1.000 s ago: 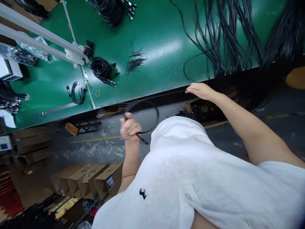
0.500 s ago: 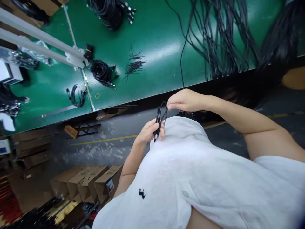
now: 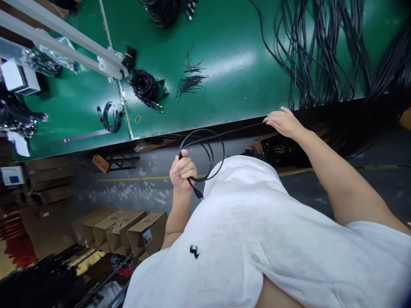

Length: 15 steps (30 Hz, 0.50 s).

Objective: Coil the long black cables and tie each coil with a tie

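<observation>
While in two hands, one cable

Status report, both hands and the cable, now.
Left hand closed on looped cable, plug end hanging out. Right hand holding the cable's run, drawn out sideways. Nothing visible blocking between hands; green table edge close by.

The left hand grips a looped black cable. The right hand holds its straight length near the green counter.
</observation>
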Tool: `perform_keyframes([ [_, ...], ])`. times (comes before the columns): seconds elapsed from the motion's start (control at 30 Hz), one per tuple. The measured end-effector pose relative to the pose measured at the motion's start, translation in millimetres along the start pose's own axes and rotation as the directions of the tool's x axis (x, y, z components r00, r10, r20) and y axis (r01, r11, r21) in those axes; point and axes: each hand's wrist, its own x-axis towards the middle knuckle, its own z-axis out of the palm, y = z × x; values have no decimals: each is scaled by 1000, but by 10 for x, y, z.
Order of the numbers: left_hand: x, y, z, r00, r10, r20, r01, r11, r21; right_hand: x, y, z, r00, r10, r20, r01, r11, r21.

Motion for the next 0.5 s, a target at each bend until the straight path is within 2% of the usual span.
perform_keyframes([
  [0.1, -32, 42, 2, 1000, 0, -7, -1, 999, -36, -16, 24, -132, 997, 48, 65, -39, 992, -123],
  [0.2, -48, 130, 2, 1000, -4, -5, 4, 1000, -25, 40, -276, -476, 995, 99, 5, -96, 975, -200],
  [0.3, -49, 313, -44, 991, 132, -28, -133, 990, -49, -41, -688, -822, 998, 6, -65, -25, 954, -297],
  [0.37, -61, 438, -122, 971, 236, -39, -238, 966, -96, -181, -836, -946, 993, -92, -70, 64, 943, -326],
  [0.43, -89, 507, -224, 953, 299, -44, -303, 943, -136, -274, -800, -977, 986, -151, -76, 122, 948, -293],
  [0.5, -118, 488, -306, 951, 308, -27, -309, 940, -145, -198, -601, -994, 985, -169, -30, 153, 942, -300],
])
